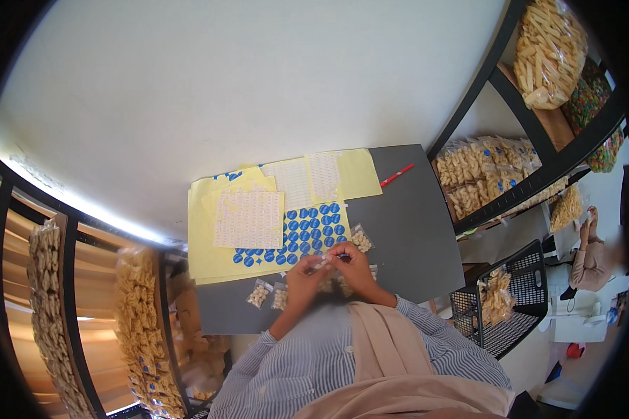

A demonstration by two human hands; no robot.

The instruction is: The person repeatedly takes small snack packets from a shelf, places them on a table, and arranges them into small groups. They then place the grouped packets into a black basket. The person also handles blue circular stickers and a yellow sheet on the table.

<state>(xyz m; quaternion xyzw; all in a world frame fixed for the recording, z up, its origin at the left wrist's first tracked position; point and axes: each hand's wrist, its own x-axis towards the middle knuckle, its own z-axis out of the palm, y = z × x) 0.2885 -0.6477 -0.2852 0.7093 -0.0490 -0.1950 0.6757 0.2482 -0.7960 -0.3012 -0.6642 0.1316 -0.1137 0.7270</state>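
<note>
My left hand (306, 276) and my right hand (351, 268) meet at the table's front edge. Their fingertips pinch a small whitish item (324, 258), too small to identify. Just below the hands lie small clear bags of pale nut-like pieces (325, 286), partly hidden by the fingers. Two similar bags (259, 293) (280, 296) rest left of my left hand, and another bag (362, 238) sits beyond my right hand. Under and ahead of the hands spreads a yellow sheet of round blue stickers (305, 236). A sheet of small white labels (249, 220) overlaps it.
More label sheets (325, 178) and a red pen (397, 175) lie toward the back of the grey table (411, 246), against a white wall (251, 84). Racks of bagged snacks (487, 173) flank both sides. A black crate (513, 309) stands right; another person (589, 262) is beyond.
</note>
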